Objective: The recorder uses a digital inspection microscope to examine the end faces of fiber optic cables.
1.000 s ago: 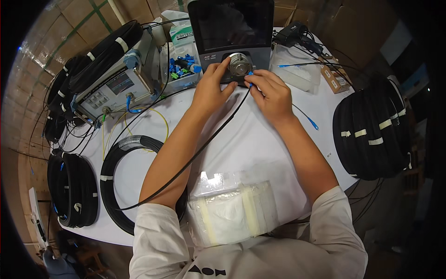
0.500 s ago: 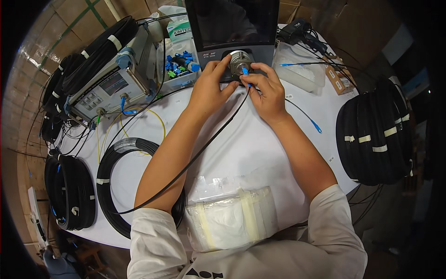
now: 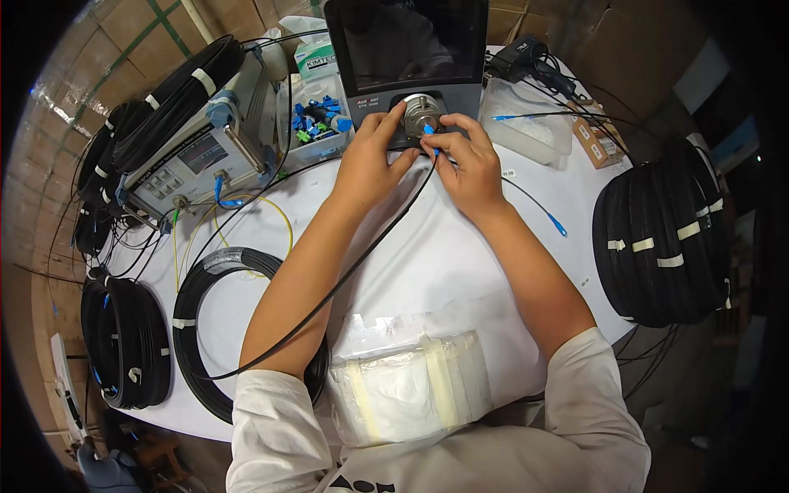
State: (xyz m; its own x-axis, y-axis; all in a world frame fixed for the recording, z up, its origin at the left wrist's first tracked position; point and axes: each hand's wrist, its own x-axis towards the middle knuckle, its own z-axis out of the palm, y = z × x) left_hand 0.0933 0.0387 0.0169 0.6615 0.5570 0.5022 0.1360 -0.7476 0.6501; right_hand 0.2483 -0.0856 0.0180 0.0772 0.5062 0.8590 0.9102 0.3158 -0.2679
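Two hands: both at the round metal port (image 3: 421, 115) on the front of the dark-screened instrument (image 3: 403, 49), nearer it than a second ago, the whole view drawn in closer
Right hand (image 3: 470, 168): fingertips pinched together on the blue connector (image 3: 431, 141), which touches the port's lower edge
Left hand (image 3: 370, 160): fingers curled against the port's left side, thumb apart beside the cable
Black cable (image 3: 353, 263): runs from the connector back between the forearms to the coil (image 3: 215, 329)
Meaning: connector looks about seated, by my judgement
Tissue box (image 3: 316, 59): white and green, left of the screen
Clear tray (image 3: 316, 127): blue and green caps inside
Brown carton (image 3: 593, 135): small, white label, at right
Taped plastic bag (image 3: 411, 386): whitish, near the chest
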